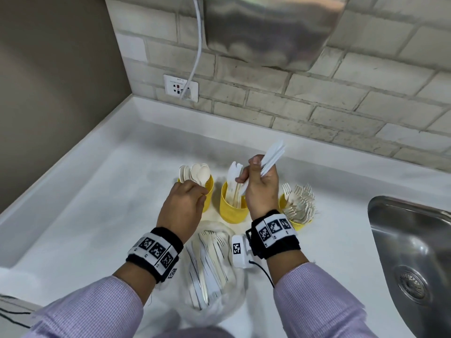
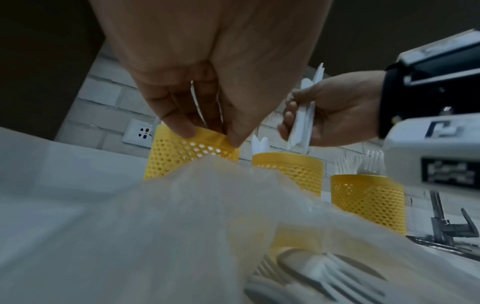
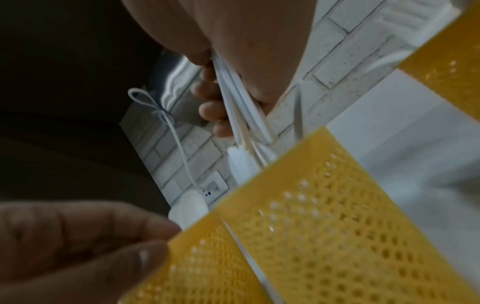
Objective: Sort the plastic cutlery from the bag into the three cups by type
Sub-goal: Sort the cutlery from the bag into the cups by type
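Three yellow perforated cups stand in a row. The left cup holds spoons. The middle cup holds knives. The right cup is full of forks. My left hand is at the left cup's rim and pinches thin white spoon handles. My right hand grips a bundle of white knives, tilted over the middle cup. The clear bag lies in front with several more pieces inside.
A steel sink is set into the white counter at the right, its tap behind the fork cup. On the brick wall are a socket with a white cable and a metal unit. A brown wall closes off the left.
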The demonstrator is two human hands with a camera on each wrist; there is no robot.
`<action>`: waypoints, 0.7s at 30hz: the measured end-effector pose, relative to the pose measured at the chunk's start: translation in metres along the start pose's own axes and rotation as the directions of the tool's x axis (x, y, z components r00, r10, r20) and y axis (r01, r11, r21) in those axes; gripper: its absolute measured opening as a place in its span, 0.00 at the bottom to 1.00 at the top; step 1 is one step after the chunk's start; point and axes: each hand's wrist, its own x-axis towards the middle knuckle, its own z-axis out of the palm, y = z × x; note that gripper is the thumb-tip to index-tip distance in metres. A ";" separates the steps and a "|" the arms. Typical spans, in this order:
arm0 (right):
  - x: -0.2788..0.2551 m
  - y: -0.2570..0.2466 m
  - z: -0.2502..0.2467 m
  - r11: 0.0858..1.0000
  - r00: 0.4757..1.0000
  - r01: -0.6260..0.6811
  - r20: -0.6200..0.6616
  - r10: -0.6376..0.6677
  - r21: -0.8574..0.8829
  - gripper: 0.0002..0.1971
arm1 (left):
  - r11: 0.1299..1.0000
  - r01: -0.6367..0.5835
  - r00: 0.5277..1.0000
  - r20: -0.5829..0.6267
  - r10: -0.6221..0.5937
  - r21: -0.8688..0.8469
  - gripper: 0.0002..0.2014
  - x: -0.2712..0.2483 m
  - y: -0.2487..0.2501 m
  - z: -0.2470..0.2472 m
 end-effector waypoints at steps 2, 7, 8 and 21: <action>-0.002 0.011 0.002 0.996 0.999 -0.018 0.027 0.020 -0.088 0.05 | 1.000 0.017 1.000 -0.003 -0.017 -0.008 0.08 0.000 0.001 0.000; -0.009 0.014 -0.004 0.977 0.999 0.032 0.029 -0.027 -0.212 0.18 | 1.000 0.015 1.000 0.004 -0.015 -0.009 0.09 -0.003 0.000 0.000; -0.009 0.010 -0.005 0.976 0.998 0.061 0.032 -0.056 -0.210 0.19 | 1.000 0.023 1.000 0.006 -0.023 -0.012 0.09 -0.003 -0.001 0.001; -0.014 0.003 -0.029 0.759 0.979 0.107 0.203 0.033 -0.642 0.29 | 0.996 0.068 0.998 0.007 -0.068 -0.051 0.09 -0.006 -0.002 0.003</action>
